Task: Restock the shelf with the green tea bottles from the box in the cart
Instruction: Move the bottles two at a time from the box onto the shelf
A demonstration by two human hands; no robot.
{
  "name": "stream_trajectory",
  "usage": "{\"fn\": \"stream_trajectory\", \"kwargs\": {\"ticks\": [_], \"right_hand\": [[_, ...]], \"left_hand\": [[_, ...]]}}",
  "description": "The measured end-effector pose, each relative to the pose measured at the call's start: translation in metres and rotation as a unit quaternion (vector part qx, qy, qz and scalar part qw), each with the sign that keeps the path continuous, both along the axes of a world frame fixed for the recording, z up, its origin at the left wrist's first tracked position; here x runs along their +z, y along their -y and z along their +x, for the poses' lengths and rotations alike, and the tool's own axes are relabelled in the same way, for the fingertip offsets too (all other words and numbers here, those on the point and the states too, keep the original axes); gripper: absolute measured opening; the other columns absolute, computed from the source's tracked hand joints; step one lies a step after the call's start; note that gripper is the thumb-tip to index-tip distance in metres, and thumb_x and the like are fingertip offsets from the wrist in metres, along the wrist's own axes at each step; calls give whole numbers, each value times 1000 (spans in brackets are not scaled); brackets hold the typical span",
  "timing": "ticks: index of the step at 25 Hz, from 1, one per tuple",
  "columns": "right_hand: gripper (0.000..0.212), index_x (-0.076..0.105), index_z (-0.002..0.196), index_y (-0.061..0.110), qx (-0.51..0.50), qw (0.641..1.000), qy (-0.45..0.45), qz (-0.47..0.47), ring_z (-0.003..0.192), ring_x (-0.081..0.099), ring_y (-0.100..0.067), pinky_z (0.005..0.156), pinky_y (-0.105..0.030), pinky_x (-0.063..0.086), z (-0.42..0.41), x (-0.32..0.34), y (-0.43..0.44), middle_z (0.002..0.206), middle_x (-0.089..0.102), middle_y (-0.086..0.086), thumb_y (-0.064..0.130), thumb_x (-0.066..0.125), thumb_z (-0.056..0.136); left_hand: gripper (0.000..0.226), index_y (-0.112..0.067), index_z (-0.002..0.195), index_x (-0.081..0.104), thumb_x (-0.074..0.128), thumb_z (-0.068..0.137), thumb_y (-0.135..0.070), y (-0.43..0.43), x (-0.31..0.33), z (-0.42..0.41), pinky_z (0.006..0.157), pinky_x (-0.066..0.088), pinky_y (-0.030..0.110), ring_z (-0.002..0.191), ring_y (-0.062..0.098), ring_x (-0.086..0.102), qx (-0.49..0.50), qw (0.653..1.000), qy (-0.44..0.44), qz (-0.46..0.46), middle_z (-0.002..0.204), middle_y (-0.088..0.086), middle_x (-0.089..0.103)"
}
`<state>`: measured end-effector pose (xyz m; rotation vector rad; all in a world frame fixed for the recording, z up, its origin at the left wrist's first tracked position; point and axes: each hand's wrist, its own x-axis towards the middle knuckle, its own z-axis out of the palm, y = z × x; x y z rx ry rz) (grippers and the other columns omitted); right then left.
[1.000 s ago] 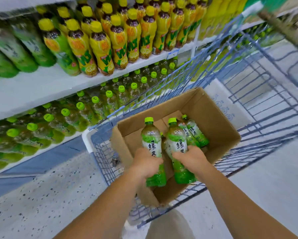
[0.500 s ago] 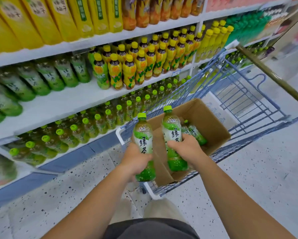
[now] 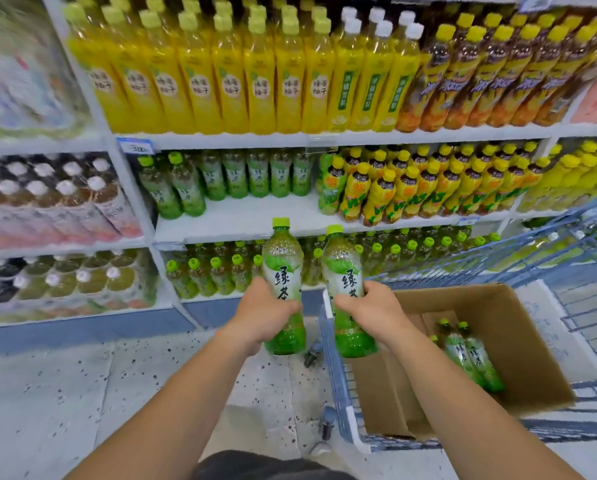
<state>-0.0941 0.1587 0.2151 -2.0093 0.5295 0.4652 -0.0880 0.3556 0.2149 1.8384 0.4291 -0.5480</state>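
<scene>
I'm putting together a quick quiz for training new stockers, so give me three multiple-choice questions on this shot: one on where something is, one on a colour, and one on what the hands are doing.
1. Where does the cardboard box sit?
A. on the floor
B. on the middle shelf
C. inside the blue cart

2. What colour is the cap of the left-hand bottle?
A. light green
B. white
C. red

3. What are the hands doing?
A. both hang open
B. the left hand and the right hand each grip one upright bottle
C. only the right hand holds a bottle

Answers:
1 C: blue wire walls surround the box.
2 A: the cap above the label is light green.
3 B: the right hand wraps the right-hand bottle just as the left hand wraps its own.
</scene>
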Motion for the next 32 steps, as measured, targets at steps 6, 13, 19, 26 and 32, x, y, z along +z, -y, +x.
{"fn": "stream_trajectory", "kwargs": {"ticks": [6,13,19,26,32], "right_hand": [[22,70,86,14,5,999,30,10,78,70,-25,69,-41,57,49,5,-75,82,73,-6,29,76,70],[12,70,85,19,-32,999,42,14,76,69,-21,60,-33,52,119,-12,-170,82,73,-3,23,77,75],[11,69,83,17,-42,998,37,15,74,67,-17,59,-27,50,185,-55,-206,79,72,0,22,76,75],[13,65,81,20,-4,998,64,1,66,64,-15,55,-27,49,252,-124,-202,74,69,2,22,77,75],[21,63,88,23,13,990,137,-5,73,64,-10,57,-26,46,301,-164,-192,80,67,7,20,77,74]], "left_hand": [[37,-16,104,54,80,78,-10,-71,7,38,70,56,34,86,17,66,25,999,23,7,100,5,68],[54,-21,111,53,85,67,-20,-167,-19,112,81,58,39,90,15,67,10,999,42,22,100,-2,68],[51,-16,111,49,81,72,-16,-202,-71,185,61,49,27,83,8,60,-2,995,69,65,95,-1,61],[48,-25,106,53,84,70,-23,-197,-138,251,65,55,29,83,8,64,11,989,123,80,96,-8,66],[43,-35,102,61,85,69,-24,-186,-179,283,65,55,23,83,2,66,75,969,226,74,93,-14,71]]}}
